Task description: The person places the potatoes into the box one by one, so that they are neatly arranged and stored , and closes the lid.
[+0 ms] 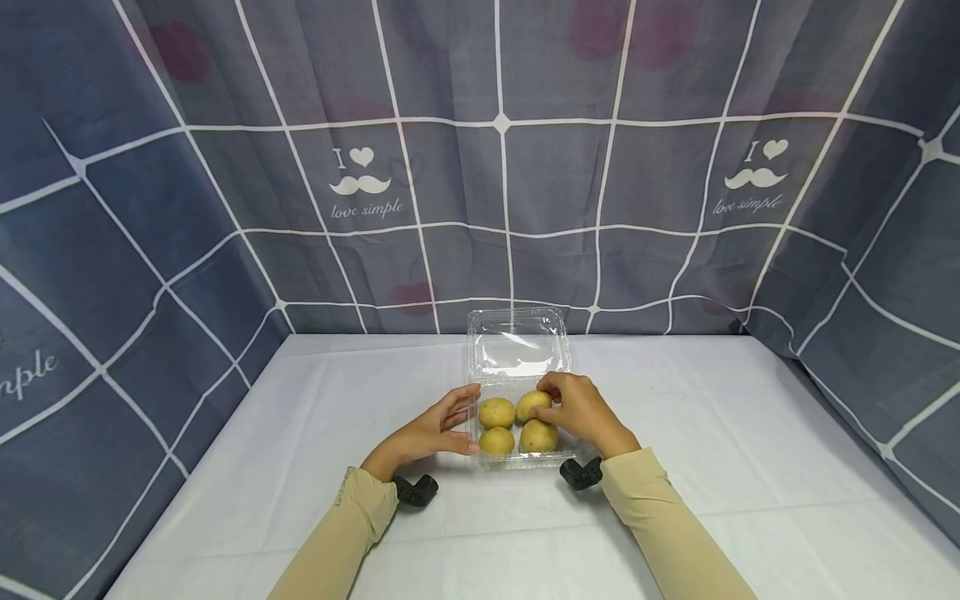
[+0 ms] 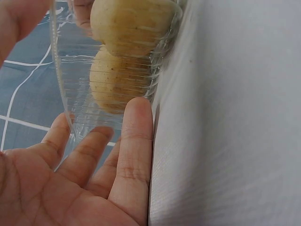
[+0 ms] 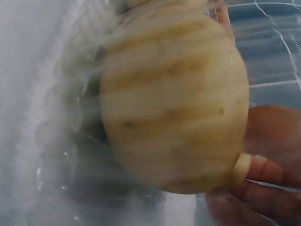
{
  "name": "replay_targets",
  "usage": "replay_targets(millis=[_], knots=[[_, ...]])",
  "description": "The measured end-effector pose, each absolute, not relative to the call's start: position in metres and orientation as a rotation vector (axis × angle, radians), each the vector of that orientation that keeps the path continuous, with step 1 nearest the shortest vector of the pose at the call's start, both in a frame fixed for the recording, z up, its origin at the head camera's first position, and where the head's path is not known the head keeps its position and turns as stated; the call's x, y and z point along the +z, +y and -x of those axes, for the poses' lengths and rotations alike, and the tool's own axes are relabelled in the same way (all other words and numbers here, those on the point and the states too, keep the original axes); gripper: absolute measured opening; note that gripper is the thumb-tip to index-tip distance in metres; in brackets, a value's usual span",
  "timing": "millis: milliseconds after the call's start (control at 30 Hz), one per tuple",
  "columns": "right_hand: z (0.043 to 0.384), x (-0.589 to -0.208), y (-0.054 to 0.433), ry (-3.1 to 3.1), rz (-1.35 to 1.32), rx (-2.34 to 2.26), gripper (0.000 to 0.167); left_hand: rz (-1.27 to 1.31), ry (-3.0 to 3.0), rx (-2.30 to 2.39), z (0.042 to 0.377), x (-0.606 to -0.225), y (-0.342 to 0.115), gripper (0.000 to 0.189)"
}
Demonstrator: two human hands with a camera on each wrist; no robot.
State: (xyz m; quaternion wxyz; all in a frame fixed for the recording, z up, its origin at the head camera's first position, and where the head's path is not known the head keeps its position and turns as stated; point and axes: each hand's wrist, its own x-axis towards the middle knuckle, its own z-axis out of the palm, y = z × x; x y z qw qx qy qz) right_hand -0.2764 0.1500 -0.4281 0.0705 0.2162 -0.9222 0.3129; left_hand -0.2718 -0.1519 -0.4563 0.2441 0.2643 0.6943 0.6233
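A clear plastic clamshell box [image 1: 525, 461] lies with its lid [image 1: 517, 342] raised at the back and several yellow potatoes inside. My right hand [image 1: 585, 408] reaches over the box's right side, thumb and fingers pinching the back right potato [image 1: 531, 403]. The front right potato [image 3: 174, 103] fills much of the right wrist view, seen through the ribbed wall. Along the box's left wall, my left hand [image 1: 433, 423] has its fingers and thumb spread, fingertips right at the plastic. Two potatoes, back left [image 1: 497, 412] and front left [image 1: 497, 441], sit nearest that hand.
A white cloth [image 1: 360, 367] covers the table under the box. Dark grey checked curtains [image 1: 450, 183] with white lines enclose the back and both sides. Each wrist carries a small black camera mount [image 1: 416, 491] close to the table.
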Motion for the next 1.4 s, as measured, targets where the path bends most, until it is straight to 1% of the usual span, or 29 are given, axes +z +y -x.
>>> replay_targets(millis=[267,533,700,867,1133,1400], knots=[[0.274,-0.427,0.152,-2.782,-0.66,0.936,0.021,-0.72,1.896,1.701,0.272,-0.457,-0.152,0.106],[0.272,-0.426,0.155,-2.743,-0.684,0.936,0.013,-0.722,1.897,1.705,0.273,-0.457,-0.152,0.107],[0.272,-0.426,0.157,-2.737,-0.67,0.941,0.012,-0.722,1.896,1.709,0.273,-0.458,-0.152,0.107],[0.271,-0.425,0.161,-2.705,-0.701,1.053,0.018,-0.724,1.903,1.704,0.273,-0.458,-0.152,0.106],[0.27,-0.423,0.176,-2.635,-0.764,1.408,0.026,-0.719,1.919,1.699,0.273,-0.457,-0.153,0.105],[0.268,-0.421,0.193,-2.59,-0.709,1.747,0.036,-0.723,1.908,1.7,0.272,-0.457,-0.152,0.106]])
